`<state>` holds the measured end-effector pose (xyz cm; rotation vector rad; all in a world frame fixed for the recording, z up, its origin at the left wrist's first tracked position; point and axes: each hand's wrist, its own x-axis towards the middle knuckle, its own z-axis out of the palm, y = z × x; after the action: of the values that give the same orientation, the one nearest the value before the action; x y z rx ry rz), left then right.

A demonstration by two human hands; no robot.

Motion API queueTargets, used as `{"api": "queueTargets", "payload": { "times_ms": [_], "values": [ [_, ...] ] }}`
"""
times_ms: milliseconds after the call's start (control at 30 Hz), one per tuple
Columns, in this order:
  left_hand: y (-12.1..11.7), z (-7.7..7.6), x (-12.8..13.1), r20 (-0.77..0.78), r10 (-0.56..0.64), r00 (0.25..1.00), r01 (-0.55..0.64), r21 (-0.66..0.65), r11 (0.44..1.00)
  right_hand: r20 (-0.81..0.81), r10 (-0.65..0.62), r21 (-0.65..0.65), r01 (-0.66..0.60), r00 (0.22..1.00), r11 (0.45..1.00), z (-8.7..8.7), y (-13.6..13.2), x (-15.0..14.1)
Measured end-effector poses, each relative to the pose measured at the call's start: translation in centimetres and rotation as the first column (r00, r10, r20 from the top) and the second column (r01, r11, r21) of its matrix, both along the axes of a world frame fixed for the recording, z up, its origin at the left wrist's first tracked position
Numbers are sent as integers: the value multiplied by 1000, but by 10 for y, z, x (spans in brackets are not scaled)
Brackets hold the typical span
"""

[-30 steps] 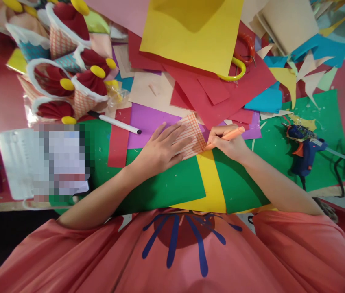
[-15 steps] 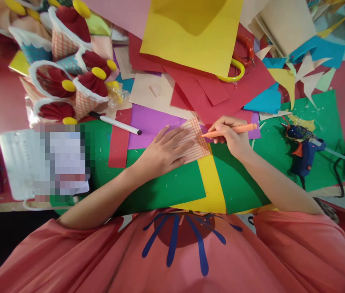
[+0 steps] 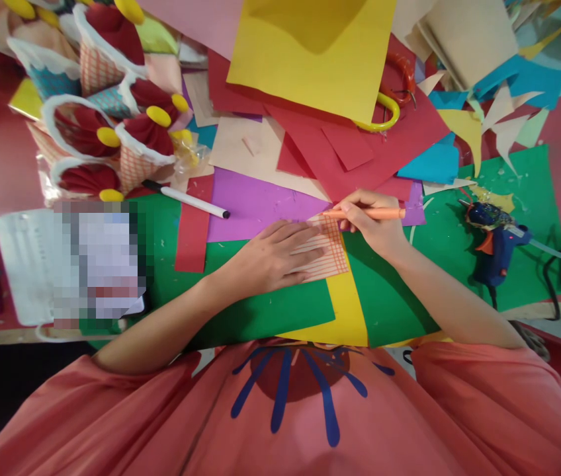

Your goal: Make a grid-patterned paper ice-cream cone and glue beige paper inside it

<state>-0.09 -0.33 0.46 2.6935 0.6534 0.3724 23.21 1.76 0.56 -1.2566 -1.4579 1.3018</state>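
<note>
A pale piece of paper (image 3: pixel 336 254) with orange ruled lines lies over green and yellow sheets; the lines cross into a grid along its right side. My left hand (image 3: pixel 280 252) rests flat on its left part, fingers stretched out, covering some of it. In my right hand (image 3: pixel 367 218) an orange marker (image 3: pixel 384 213) is gripped like a pen, pointing left. The marker's tip is at the paper's upper edge. Several paper cones (image 3: pixel 144 155) with white rims, dark red filling and yellow discs, some with the same orange grid, stand at the upper left.
A white marker (image 3: pixel 194 200) with a black cap lies left of the hands. At right is a blue glue gun (image 3: pixel 496 254) with a cord. Orange-handled scissors (image 3: pixel 399 76) are partly under a yellow sheet (image 3: pixel 310 59). Coloured paper scraps cover the back; a blurred-out device (image 3: pixel 109 264) sits left.
The lined paper has slid down and turned a little under my left hand. My right hand with the marker has shifted slightly left, its tip now at the paper's upper edge.
</note>
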Motion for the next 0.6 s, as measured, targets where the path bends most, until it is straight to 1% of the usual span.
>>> {"api": "queueTargets", "payload": {
  "times_ms": [200,333,433,600],
  "values": [
    [0,0,-1,-41,-9,999,8,-31,1000,21,13,11,-13,1000,1000,0,0,0],
    [0,0,-1,-29,-16,999,16,-3,1000,48,18,15,-19,999,1000,0,1,0],
    [0,0,0,-32,-16,999,16,-5,1000,71,30,19,-32,997,999,1,2,0],
    [0,0,0,-29,-13,1000,13,6,1000,55,12,-1,-12,998,1000,1,1,-1]
  ]
}}
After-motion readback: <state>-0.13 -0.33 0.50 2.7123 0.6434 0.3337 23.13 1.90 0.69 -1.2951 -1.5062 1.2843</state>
